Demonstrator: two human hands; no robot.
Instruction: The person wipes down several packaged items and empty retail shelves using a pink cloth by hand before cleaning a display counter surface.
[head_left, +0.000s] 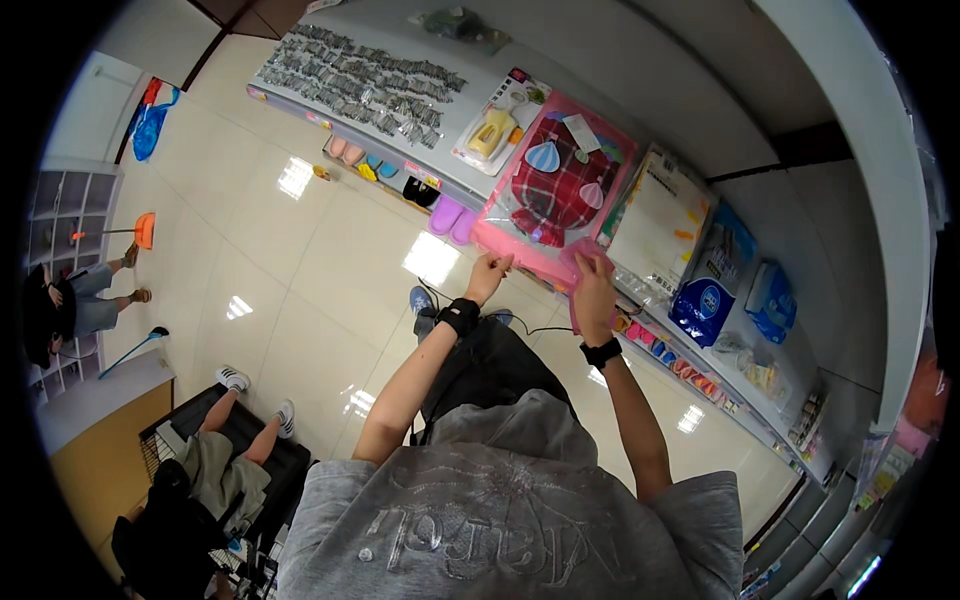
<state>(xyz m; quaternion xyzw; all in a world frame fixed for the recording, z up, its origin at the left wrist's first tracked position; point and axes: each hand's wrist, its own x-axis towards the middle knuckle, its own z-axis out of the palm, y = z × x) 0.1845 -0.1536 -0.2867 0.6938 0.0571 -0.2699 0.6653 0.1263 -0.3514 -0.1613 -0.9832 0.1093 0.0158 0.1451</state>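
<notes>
A pink-edged clear plastic bag (556, 180) lies on the grey shelf, with red plaid fabric (551, 187) inside and hot-air-balloon prints on its front. A white tag (582, 133) rests over its upper part. At the bag's near edge, my left hand (487, 276) pinches the pink border between thumb and fingers. My right hand (595, 296) grips crumpled pink material (589, 251) at the bag's near right corner, and a strip hangs below it. Whether this material is part of the bag, I cannot tell. Both wrists wear black bands.
On the shelf (457, 169) are rows of small metal items (367, 79), a carded yellow-handled peeler (491, 131), a white flat package (660, 217) and blue packs (705, 289). Slippers (450, 217) line the level below. A cable (540, 328) crosses my legs. Two people are at left.
</notes>
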